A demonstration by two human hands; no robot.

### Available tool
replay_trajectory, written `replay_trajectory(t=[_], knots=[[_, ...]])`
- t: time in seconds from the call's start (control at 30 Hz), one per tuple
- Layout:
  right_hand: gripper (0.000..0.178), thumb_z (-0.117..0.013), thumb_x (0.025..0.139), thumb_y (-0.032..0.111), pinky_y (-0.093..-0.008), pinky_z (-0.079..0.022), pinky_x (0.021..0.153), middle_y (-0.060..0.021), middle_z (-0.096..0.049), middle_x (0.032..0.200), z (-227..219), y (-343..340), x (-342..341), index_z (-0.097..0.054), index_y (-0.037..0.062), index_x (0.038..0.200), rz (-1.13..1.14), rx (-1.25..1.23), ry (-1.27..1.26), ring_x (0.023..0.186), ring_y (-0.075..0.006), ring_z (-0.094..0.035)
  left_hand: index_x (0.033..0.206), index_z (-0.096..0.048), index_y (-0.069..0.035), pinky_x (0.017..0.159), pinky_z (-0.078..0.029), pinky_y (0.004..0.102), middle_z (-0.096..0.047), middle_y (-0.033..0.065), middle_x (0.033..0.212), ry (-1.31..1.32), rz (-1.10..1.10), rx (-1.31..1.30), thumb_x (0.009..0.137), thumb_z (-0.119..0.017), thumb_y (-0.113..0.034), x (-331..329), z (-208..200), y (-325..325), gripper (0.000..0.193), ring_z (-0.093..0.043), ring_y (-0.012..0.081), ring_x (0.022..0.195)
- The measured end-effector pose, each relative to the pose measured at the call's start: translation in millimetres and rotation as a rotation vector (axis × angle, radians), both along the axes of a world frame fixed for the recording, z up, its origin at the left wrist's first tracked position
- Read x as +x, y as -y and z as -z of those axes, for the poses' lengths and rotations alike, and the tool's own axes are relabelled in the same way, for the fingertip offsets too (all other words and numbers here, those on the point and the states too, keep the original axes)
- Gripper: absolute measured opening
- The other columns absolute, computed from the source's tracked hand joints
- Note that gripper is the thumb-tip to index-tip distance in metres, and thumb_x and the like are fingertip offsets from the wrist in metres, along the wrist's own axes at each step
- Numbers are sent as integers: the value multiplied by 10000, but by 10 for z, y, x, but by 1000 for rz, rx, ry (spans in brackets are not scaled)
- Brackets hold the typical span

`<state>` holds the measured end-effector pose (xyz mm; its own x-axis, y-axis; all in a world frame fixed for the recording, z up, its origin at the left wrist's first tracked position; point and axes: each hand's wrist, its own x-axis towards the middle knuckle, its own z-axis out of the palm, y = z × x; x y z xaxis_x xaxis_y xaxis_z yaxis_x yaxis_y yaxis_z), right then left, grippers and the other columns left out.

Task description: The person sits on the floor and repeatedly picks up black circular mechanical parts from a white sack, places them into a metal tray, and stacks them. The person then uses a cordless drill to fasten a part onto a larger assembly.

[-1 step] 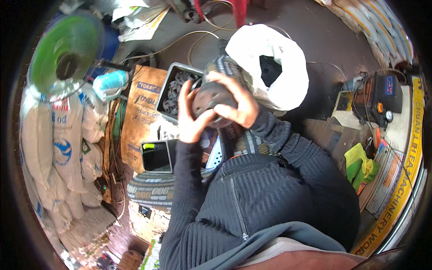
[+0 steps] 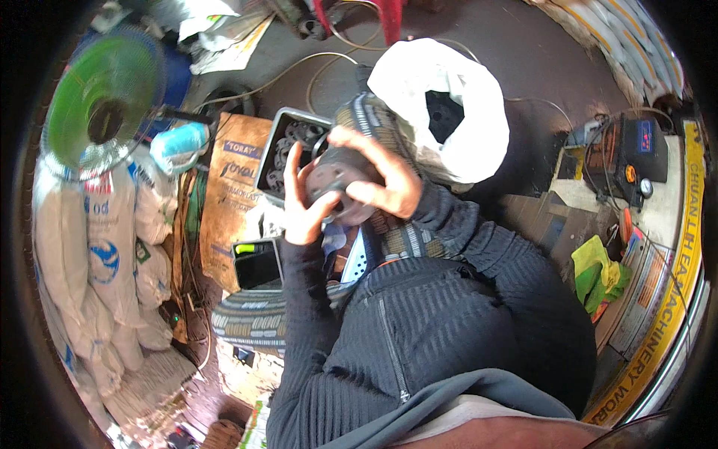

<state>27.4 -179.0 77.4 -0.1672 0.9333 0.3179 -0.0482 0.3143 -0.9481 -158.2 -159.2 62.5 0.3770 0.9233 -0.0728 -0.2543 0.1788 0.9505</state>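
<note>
Disc (image 2: 333, 178), dark and round with small holes, is up between our two hands, in front of our black top (image 2: 449, 322). We grip it from both sides: our left hand (image 2: 303, 213) has its fingers up along the left edge, and our right hand (image 2: 396, 187) bends its fingers over the far edge. Both thumbs lie on its face, near each other. Just left of our grip and a bit past it, we see a grey bin (image 2: 270, 149) with lots of ring-like parts (image 2: 278, 161). Right of our grip and farther out stands a big white bag (image 2: 479, 142) with dark pieces (image 2: 444, 116) inside. Left of our grip, beyond the bin, we see a brown paper sack (image 2: 232, 187) lying flat. Closer to us than our grip, and to its left, is a small dark tray (image 2: 258, 273) with something yellow-green (image 2: 245, 248) in it. Well left of our grip, we see a green fan (image 2: 105, 97) and a heap of white sacks (image 2: 105, 247). Well right of it, we find a black machine (image 2: 649, 150) with a round dial (image 2: 645, 187) and, nearer to us, a green and yellow cloth (image 2: 598, 273).
</note>
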Motion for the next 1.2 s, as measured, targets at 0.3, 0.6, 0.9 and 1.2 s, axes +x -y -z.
replay_trajectory(t=[0.3, 0.6, 0.9, 1.2], knots=[[200, -565, 855, 109, -321, -439, 824, -97, -629, 995, 1068, -873, 1081, -611, -3, 1015, 663, -59, -69, 929, -192, -578, 1268, -454, -75, 875, -498, 419, -555, 119, 1176, 445, -145, -577, 842, -585, -407, -94, 839, 285, 557, -566, 273, 1048], [461, -628, 735, 277, -377, -410, 921, -168, -590, 1119, 3774, -964, 2065, -577, 82, 1149, 422, -900, 1287, 1053, -318, -546, 1253, -485, -126, 627, -392, 308, -502, 11, 869, 738, -513, -606, 890, -490, -338, -518, 538, 164, 420, -467, 170, 743], [532, -724, 663, 305, -401, -486, 778, -189, -645, 927, 3360, -718, 2264, -567, 58, 1107, 717, -702, 948, 835, -332, -623, 1198, -520, -90, 934, -434, 443, -575, 95, 1187, 290, -748, -389, 826, -580, -296, -1171, 1049, 181, 429, -543, 266, 1106], [421, -597, 794, 60, -270, -447, 838, -98, -545, 1087, 655, -708, 1767, -466, 2, 1190, 571, -132, 412, 952, -165, -559, 1049, -570, 21, 727, -514, 362, -637, 184, 915, -552, -981, 17, 686, -632, -145, -1611, 1954, -1243, 404, -630, 264, 775]])
